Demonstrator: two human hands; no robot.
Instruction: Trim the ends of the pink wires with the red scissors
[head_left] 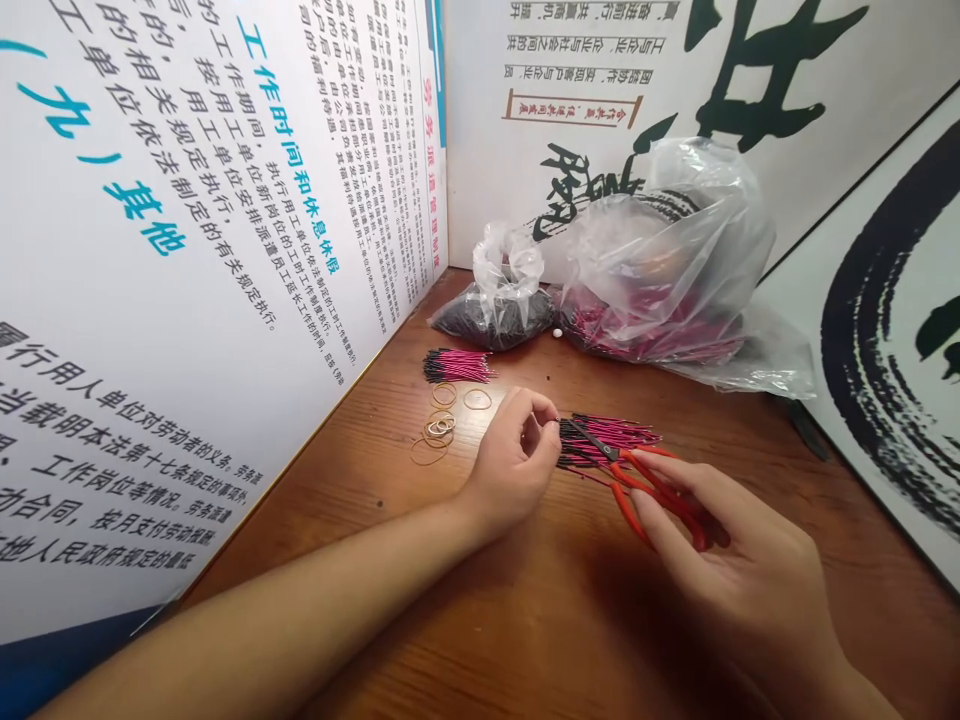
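Note:
My right hand (750, 540) grips the orange handles of a pair of scissors (660, 490). The dark blades point left toward the fingertips of my left hand (521, 455). That hand is pinched closed; what sits between its thumb and finger is too small to make out. Under and behind the blades lies a loose pile of thin pink wires with black ends (619, 432), and a few stray pieces lie at its near edge. Left of my left hand are several rubber bands (440, 428), with a neater bundle of pink and black wires (457, 365) behind them.
At the back stand a tied clear bag of black pieces (495, 310) and a large clear plastic bag (660, 270) holding pink wires. A small white piece (557, 333) lies between them. Printed panels (322, 200) wall in the wooden table (420, 560).

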